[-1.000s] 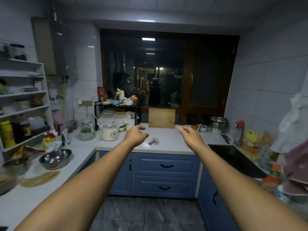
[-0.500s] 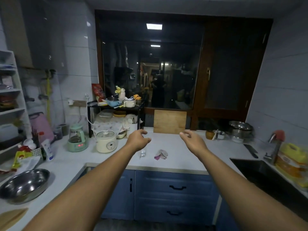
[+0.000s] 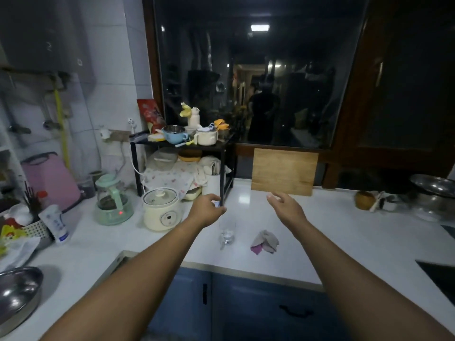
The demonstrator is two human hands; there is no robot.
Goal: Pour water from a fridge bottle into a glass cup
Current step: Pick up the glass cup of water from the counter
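A small clear glass cup (image 3: 227, 233) stands upright on the white counter (image 3: 344, 232), near its front edge. My left hand (image 3: 207, 211) hovers just above and left of the cup, fingers curled loosely, holding nothing. My right hand (image 3: 285, 207) is stretched out over the counter to the right of the cup, fingers apart and empty. No bottle and no fridge are in view.
A crumpled grey and purple cloth (image 3: 265, 242) lies right of the cup. A white slow cooker (image 3: 162, 209), a green kettle (image 3: 113, 200) and a black rack (image 3: 187, 163) stand at the left. A wooden board (image 3: 283, 171) leans against the window. A steel bowl (image 3: 17, 291) sits front left; the sink (image 3: 440, 274) is right.
The view has moved closer to the counter, which now fills more of the frame. Both hands stay stretched out in front and now hang over the cup area.
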